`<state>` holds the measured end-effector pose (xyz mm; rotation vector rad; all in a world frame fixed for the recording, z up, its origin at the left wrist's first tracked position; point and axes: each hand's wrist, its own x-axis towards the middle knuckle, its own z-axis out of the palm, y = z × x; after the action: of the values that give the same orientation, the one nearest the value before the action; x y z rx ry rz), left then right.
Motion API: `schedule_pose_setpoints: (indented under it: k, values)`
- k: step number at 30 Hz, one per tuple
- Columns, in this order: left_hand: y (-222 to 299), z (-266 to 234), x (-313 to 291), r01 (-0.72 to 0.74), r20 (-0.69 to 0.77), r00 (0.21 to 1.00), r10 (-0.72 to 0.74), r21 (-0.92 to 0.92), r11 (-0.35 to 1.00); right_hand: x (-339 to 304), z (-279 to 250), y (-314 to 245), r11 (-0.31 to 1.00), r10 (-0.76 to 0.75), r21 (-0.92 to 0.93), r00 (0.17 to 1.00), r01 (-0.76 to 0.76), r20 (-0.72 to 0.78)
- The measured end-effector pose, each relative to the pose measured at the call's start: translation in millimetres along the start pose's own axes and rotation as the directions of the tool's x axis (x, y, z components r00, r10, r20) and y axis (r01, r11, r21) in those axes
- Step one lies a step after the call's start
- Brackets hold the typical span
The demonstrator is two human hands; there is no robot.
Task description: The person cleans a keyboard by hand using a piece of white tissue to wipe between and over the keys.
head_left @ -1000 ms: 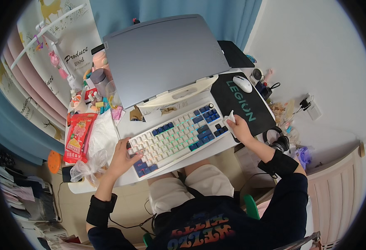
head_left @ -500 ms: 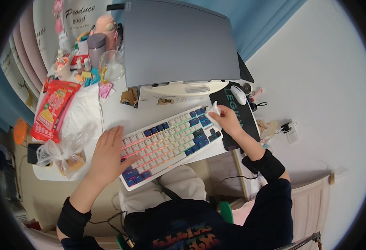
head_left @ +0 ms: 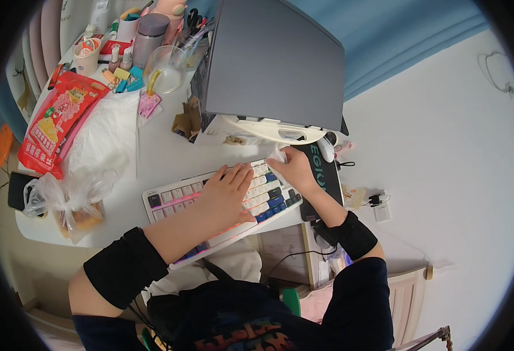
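Observation:
A keyboard (head_left: 169, 202) with cream and dark blue keys and coloured lighting lies at a slant near the desk's front edge. Across its middle rests my left hand (head_left: 226, 196), fingers laid out over the keys, hiding many of them. My right hand (head_left: 296, 172) pinches a crumpled white tissue (head_left: 277, 153) at the keyboard's far right corner. Beside that hand is a black mouse pad (head_left: 315, 161) with a white mouse (head_left: 326, 149) on it.
A large grey monitor (head_left: 274, 64) rises behind the keyboard. Leftward lie a red snack bag (head_left: 61, 126), a knotted plastic bag (head_left: 72, 202) and a white paper sheet (head_left: 113, 131). A glass mug (head_left: 166, 70) and a grey cup (head_left: 150, 41) stand at the back left.
My left hand has moved right, from the keyboard's left end onto its middle. My right hand still grips the tissue near the far right corner. The whole view has shifted.

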<state>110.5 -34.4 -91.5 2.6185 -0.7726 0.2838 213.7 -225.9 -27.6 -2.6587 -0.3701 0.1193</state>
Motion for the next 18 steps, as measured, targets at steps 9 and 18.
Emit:
schedule_pose_setpoints:
  k: [9, 18]
  values:
    - [-3, 0, -1, 0.012, 0.08, 0.997, -0.011, -0.01, 1.0, -4, -8, -8, 0.98, -0.072, -0.183, 0.995, 0.083, 0.064]
    - [-5, -3, 0, 0.07, 0.113, 0.991, -0.067, -0.019, 0.997, 4, -10, -8, 0.947, -0.094, -0.291, 0.984, 0.135, 0.151]
